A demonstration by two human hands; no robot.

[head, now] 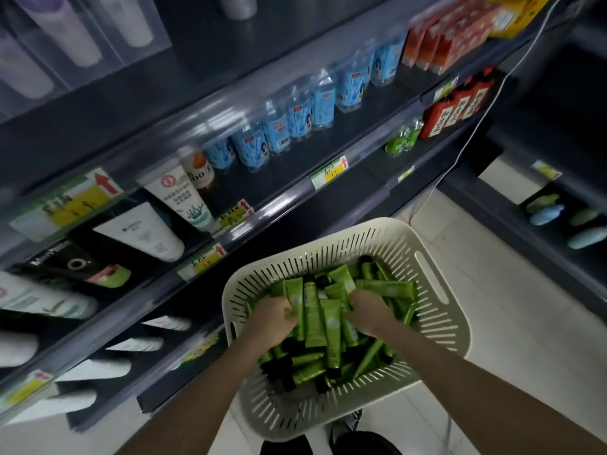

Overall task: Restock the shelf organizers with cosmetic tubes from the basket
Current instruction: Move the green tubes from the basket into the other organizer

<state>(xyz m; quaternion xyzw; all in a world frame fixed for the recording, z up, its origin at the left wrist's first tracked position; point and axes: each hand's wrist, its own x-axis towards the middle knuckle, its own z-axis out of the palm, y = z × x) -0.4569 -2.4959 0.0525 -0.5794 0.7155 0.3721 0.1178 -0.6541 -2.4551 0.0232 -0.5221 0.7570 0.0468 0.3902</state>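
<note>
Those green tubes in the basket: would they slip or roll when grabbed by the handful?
Probably light: left hand and right hand each grip several green tubes. Glossy skins look slippery. Flat ends should limit rolling.

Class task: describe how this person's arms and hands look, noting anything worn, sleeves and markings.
Both are bare. The left hand and right hand wear no gloves, and no ring, watch or bracelet shows. The forearms are uncovered to the picture's edge, with no sleeve in view and no markings visible.
</note>
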